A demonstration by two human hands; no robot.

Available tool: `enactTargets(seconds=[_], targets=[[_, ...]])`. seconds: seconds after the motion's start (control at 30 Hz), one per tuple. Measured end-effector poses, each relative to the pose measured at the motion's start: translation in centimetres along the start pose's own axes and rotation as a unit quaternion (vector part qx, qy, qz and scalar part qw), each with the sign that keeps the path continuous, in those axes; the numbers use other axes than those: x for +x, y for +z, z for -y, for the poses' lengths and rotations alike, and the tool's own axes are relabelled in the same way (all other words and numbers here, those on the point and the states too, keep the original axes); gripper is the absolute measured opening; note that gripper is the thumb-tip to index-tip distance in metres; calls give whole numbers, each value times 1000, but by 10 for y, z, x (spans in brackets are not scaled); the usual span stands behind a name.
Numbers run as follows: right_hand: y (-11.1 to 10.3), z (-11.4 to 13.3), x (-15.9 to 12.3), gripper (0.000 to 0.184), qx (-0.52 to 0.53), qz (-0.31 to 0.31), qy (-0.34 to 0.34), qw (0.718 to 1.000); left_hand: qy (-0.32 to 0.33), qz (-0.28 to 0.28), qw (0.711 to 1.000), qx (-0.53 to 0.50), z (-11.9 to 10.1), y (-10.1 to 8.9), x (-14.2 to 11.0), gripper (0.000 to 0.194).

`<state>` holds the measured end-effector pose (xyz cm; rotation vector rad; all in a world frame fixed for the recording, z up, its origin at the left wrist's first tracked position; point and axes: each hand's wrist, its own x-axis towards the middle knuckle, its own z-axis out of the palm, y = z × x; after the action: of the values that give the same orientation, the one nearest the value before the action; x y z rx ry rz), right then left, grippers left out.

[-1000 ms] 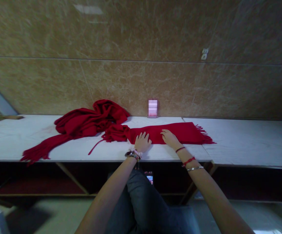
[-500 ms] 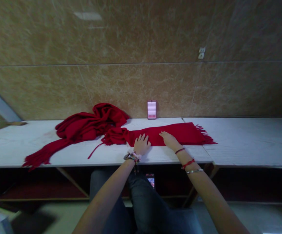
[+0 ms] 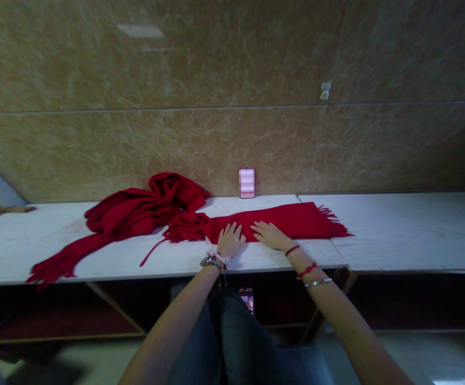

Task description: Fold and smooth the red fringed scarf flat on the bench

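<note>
A red fringed scarf (image 3: 296, 220) lies along the white counter, its right part flat with the fringe at the right end. To the left it bunches into a small crumpled bundle beside a larger heap of red cloth (image 3: 123, 211), whose own fringed end hangs toward the front edge; whether heap and flat part are one piece I cannot tell. My left hand (image 3: 230, 240) rests palm down on the scarf's front edge near the bundle, fingers spread. Just right of it my right hand (image 3: 270, 235) lies flat on the scarf, fingers extended. Neither hand grips anything.
A small blurred card (image 3: 247, 183) leans against the brown marbled wall (image 3: 200, 139) behind the counter (image 3: 393, 224). Dark open shelves (image 3: 55, 310) run below the front edge. A phone (image 3: 247, 300) shows near my legs. A wooden piece (image 3: 18, 209) sits at the far left.
My right hand has slid left along the scarf, closer to my left hand, and its fingers have spread. My left hand stays about where it was on the cloth. The view has shifted slightly.
</note>
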<state>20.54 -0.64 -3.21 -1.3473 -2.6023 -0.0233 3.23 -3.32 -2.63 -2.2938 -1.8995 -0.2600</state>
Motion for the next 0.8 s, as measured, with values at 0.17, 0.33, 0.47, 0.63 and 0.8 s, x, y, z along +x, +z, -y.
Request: enactTargets(seconds=[0.17,0.33,0.47,0.63,0.8], targets=[[1,0,-1,43,-19,-19,42,999,7,0,1000,2,1,0,1,48],[-16,-18,-15,49,-89,-4,85,992,7,5,1000,1,1,-2,1,47],[-36,-32,-26,48,-118,-7,103,988,9,10,1000,4,0,-5,0,46],[-33,-3,-10,46,-68,-53,67,994,10,16,1000,-5,-1,-7,-1,48],[-4,24,3,46,-12,-15,53,998,14,9,1000,-6,0,-5,-1,48]])
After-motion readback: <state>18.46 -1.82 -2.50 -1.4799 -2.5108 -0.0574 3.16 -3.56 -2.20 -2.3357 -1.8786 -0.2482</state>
